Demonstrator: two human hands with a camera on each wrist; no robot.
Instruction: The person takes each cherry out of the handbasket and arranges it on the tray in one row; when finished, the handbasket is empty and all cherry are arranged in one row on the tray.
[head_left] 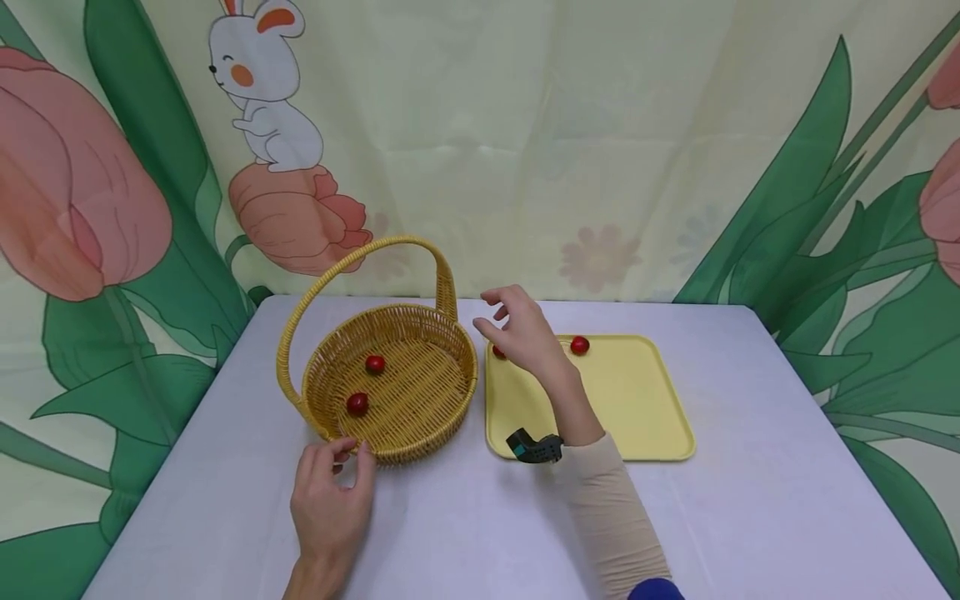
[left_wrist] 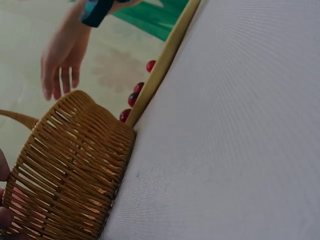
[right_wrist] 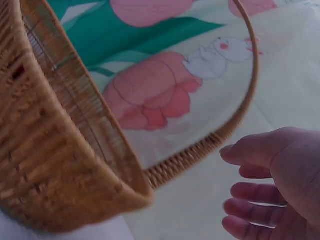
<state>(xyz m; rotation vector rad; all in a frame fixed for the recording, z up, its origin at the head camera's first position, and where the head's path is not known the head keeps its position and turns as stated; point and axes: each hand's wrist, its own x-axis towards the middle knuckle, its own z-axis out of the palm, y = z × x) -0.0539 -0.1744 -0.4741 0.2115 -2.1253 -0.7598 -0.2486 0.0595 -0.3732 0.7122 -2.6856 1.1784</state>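
A round wicker basket (head_left: 408,454) with a tall arched handle stands on the left part of the table. Two dark red cherries lie in it, one farther back (head_left: 375,364) and one nearer (head_left: 357,404). My left hand (head_left: 330,500) pinches the basket's near rim between thumb and fingers. Above the left side of a yellow tray (head_left: 630,400), my right hand (head_left: 521,329) hovers beside the basket with loosely bent fingers and nothing visible in them. Cherries (head_left: 580,345) lie along the tray's far edge, partly hidden by that hand; the left wrist view shows several.
A white cloth (head_left: 450,533) covers the table. The tray sits just right of the basket, its left edge close to the wicker. The basket's handle (head_left: 405,242) arches upward left of my right hand. Behind the table hangs a printed curtain (head_left: 487,167) with a rabbit and tulips.
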